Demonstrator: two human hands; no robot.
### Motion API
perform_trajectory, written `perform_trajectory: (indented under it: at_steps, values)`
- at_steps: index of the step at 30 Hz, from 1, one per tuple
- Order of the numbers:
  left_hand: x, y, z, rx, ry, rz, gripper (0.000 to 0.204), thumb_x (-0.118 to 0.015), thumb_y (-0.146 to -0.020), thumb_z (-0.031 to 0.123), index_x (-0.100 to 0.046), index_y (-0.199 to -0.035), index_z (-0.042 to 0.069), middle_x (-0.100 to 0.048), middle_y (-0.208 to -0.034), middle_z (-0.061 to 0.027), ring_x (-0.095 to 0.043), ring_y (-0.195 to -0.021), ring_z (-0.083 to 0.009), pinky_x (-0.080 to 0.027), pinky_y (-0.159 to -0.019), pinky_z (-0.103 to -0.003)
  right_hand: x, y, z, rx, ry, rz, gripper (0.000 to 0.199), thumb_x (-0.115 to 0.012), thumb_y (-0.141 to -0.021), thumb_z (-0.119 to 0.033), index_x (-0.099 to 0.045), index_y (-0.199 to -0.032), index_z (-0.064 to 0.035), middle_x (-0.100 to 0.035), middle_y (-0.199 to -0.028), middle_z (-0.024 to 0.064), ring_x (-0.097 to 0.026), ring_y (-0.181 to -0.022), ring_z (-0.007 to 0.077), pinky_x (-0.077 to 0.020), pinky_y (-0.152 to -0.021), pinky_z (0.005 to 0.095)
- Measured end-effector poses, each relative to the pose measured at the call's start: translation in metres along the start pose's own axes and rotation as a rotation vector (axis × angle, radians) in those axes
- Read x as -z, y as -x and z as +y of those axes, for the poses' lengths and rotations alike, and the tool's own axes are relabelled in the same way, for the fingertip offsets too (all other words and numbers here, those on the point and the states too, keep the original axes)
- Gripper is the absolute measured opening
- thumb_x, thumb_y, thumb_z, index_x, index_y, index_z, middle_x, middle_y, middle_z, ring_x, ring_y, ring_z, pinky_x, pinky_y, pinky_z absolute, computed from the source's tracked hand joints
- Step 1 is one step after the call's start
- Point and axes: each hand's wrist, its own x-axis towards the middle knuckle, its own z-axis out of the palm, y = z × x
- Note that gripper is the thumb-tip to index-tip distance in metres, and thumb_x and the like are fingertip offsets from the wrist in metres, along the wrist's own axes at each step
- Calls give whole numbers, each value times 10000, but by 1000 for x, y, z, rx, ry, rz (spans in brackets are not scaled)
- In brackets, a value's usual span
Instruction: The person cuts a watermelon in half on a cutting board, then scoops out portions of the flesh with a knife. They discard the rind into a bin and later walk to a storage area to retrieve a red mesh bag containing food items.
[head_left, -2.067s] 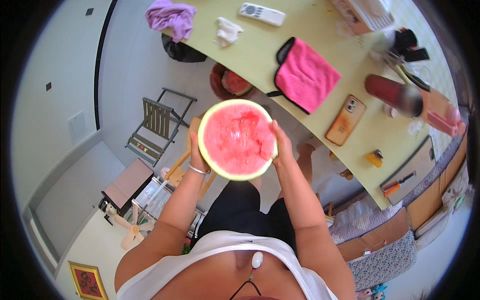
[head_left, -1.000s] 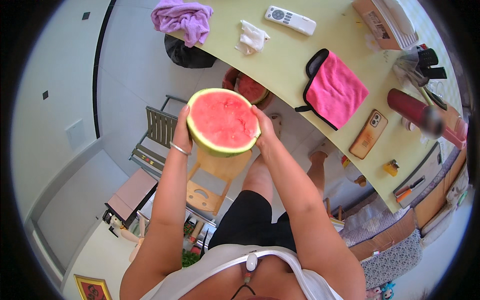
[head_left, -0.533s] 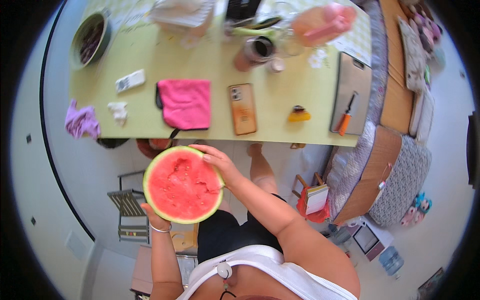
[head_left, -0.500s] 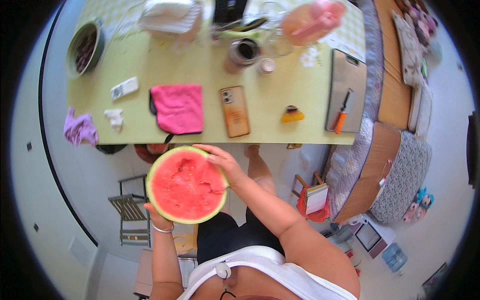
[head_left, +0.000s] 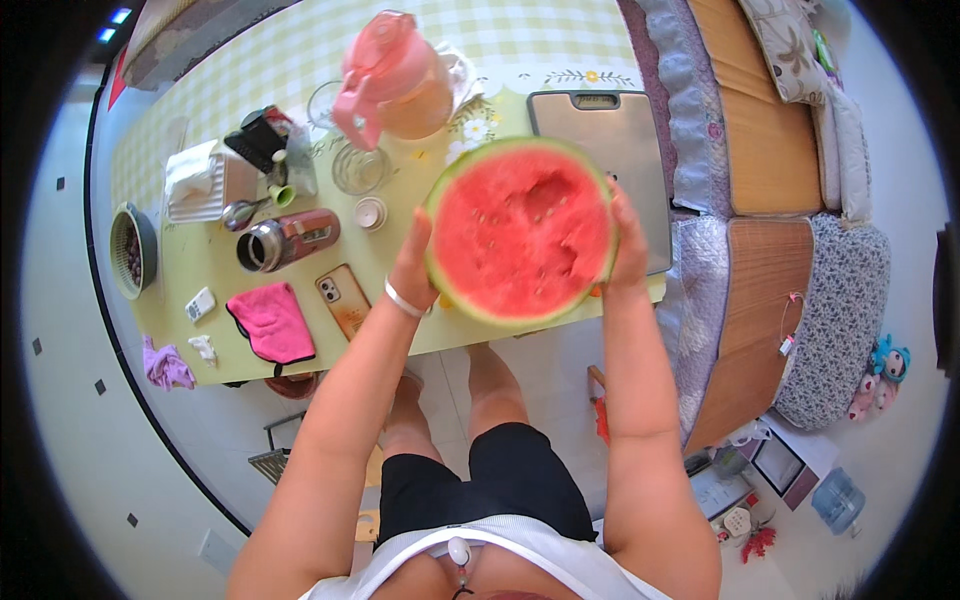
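Note:
A halved watermelon point(head_left: 520, 240) with its red cut face up is held over the right part of the table, near the cutting board point(head_left: 595, 120). My left hand point(head_left: 412, 265) grips its left rim, and my right hand point(head_left: 627, 240) grips its right rim. Both sets of fingers curl down the sides and are partly hidden. Two hollows are scooped into the flesh. The fruit covers the board's lower left part; the knife seen there earlier is mostly hidden.
To the left lie a phone point(head_left: 343, 300), a pink cloth point(head_left: 272, 322) and a white remote point(head_left: 200, 303). Beyond them are a thermos point(head_left: 290, 240), a glass point(head_left: 360, 168), a pink-lidded pitcher point(head_left: 415, 95) and a bowl point(head_left: 133, 250). A wooden bench point(head_left: 765, 300) stands at right.
Both hands have carried the watermelon from in front of the table edge up and rightward, over the table by the cutting board. The view has shifted too.

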Motion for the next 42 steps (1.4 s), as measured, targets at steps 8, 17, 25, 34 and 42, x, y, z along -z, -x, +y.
perform_trajectory:
  at_steps: [8, 17, 25, 34, 42]
  values:
    - [-43, -150, -5, -72, -97, -52, 686, -510, -899, 598, -472, -1334, 68, -533, -1332, -87, -504, -1227, -215, -430, -1008, -370, 67, -97, -60, 41, -23, 7, 495, -503, -934, -358, -503, -1272, 3, -593, -1215, 143, -589, -1110, 247, -457, -981, 368]
    - [-45, -188, -9, -98, -222, 23, 728, -499, -875, 650, -480, -1330, 83, -543, -1310, -68, -492, -1222, -192, -409, -1018, -361, 116, -129, -40, -7, -181, 97, 434, -468, -963, -318, -540, -1239, 9, -615, -1179, 130, -594, -1083, 227, -460, -966, 353]
    - [-33, -166, -9, -54, -443, 203, 1052, -334, -815, 810, -133, -1502, 38, -221, -1545, -143, -221, -1420, -251, -182, -1138, -418, 126, -127, -33, 60, -14, 312, 601, -371, -996, -480, -487, -1299, 26, -523, -1342, 160, -513, -1228, 287, -386, -1061, 414]
    - [0, -40, -2, -35, -194, 77, 1024, -263, -846, 795, -192, -1485, -3, -246, -1535, -170, -237, -1423, -269, -207, -1135, -437, 136, -99, -18, 144, 58, 445, 487, -437, -1005, -369, -481, -1293, 21, -540, -1309, 146, -531, -1195, 258, -420, -1014, 395]
    - [31, 74, 14, -85, 417, 30, 1042, -293, -818, 810, -306, -1437, -27, -310, -1499, -199, -280, -1401, -309, -263, -1122, -485, 80, -2, 26, 194, 181, 852, 424, -479, -965, -352, -519, -1240, -31, -599, -1187, 113, -573, -997, 217, -455, -794, 318]
